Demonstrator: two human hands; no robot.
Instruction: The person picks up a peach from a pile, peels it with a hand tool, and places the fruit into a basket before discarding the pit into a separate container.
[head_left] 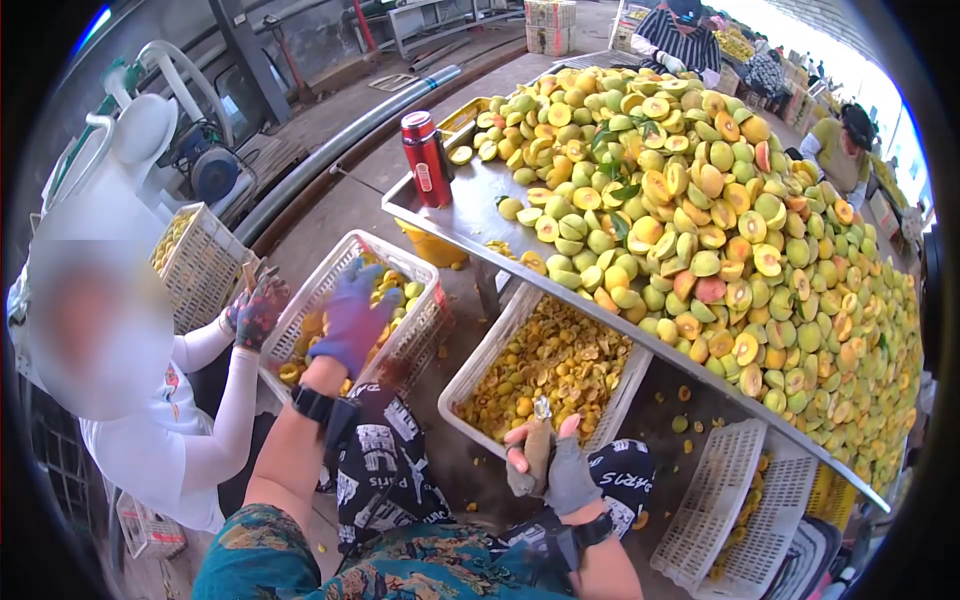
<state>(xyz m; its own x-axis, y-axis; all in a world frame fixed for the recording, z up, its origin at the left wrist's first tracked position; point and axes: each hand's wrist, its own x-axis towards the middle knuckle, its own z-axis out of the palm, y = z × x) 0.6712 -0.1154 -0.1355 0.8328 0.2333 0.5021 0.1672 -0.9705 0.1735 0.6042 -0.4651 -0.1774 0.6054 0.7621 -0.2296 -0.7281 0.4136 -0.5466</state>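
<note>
My left hand (352, 312), in a blue and purple glove, is over a white crate (436, 318) of halved fruit on the left. It is slightly blurred, its fingers look apart, and I see nothing in it. My right hand (568, 478), in a grey fingerless glove, is closed round a hand tool (540, 440) with a wrapped handle and a small metal tip. The tip points up over the near edge of a second white crate (462, 400), which holds yellow fruit pieces. A large heap of halved fruit (680, 200) covers the metal table (470, 225).
A red flask (427, 160) stands on the table's left corner. A person in white (190, 440), with gloved hands raised, is close on my left. Stacked white crates (715, 500) stand at lower right. More people (680, 35) are behind the heap.
</note>
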